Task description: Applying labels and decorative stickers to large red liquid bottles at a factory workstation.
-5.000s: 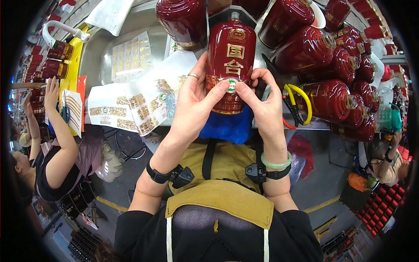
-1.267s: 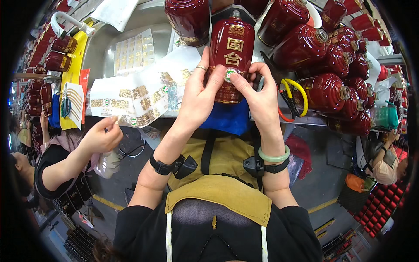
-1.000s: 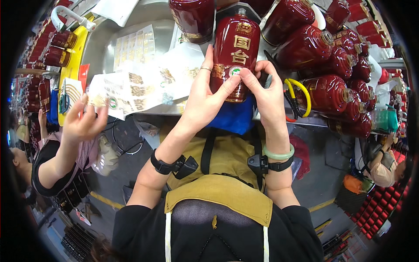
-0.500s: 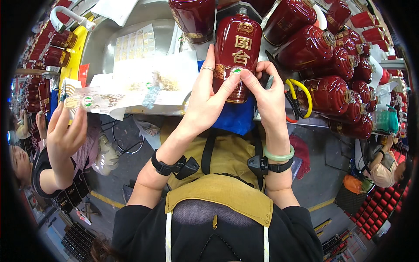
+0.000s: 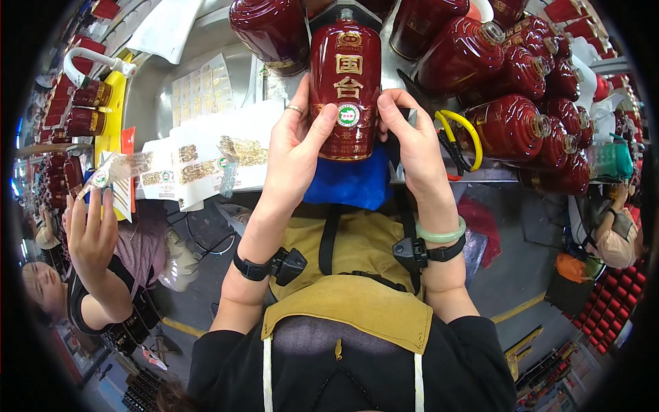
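Observation:
A glossy dark red bottle [image 5: 345,65] with gold lettering and a clear neck is held in front of me, its neck pointing away. A round green-and-white sticker [image 5: 348,115] sits on its lower front. My left hand [image 5: 296,147] grips the left side, with the thumb lying on the front beside the sticker and the fingers partly hidden behind. At the right side my right hand [image 5: 415,134] is curled with its thumb by the bottle's edge; its other fingers are partly hidden. Blue cloth [image 5: 350,184] lies beneath the bottle's base.
More red bottles [image 5: 504,130] crowd the right, another [image 5: 271,31] stands upper left. Yellow-handled scissors [image 5: 467,137] lie by my right hand. Sheets of gold decals [image 5: 244,154] cover the left table. A co-worker's hand [image 5: 93,230] holds a transparent decal strip [image 5: 113,172] at far left.
My thumbs have come apart from the sticker, uncovering it; the right thumb has moved to the bottle's edge. The co-worker's decal strip has shifted left. The whole view has moved slightly.

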The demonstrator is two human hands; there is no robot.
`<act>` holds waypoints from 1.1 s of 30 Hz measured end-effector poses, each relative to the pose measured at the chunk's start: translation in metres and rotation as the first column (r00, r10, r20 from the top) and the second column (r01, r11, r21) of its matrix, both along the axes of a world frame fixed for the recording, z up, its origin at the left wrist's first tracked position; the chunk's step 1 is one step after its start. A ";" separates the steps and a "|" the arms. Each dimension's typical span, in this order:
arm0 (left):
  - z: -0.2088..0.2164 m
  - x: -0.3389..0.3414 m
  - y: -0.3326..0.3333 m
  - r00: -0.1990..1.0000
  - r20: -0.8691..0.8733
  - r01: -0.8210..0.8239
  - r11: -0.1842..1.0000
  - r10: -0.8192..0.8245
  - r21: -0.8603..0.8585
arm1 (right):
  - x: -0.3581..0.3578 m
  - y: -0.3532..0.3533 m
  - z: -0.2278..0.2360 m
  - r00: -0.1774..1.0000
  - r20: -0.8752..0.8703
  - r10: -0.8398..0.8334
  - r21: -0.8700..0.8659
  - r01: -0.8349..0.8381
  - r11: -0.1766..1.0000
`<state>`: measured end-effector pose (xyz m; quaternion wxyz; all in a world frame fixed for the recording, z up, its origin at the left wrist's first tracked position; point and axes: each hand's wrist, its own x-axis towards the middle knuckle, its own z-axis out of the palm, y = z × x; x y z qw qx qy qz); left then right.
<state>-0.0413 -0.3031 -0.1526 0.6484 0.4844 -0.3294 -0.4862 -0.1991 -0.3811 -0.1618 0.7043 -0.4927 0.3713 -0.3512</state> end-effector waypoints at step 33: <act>-0.006 -0.011 0.004 0.989 0.142 -0.035 0.996 0.046 -0.085 | -0.004 -0.013 0.057 0.954 -0.165 -0.250 -0.686 0.071 0.724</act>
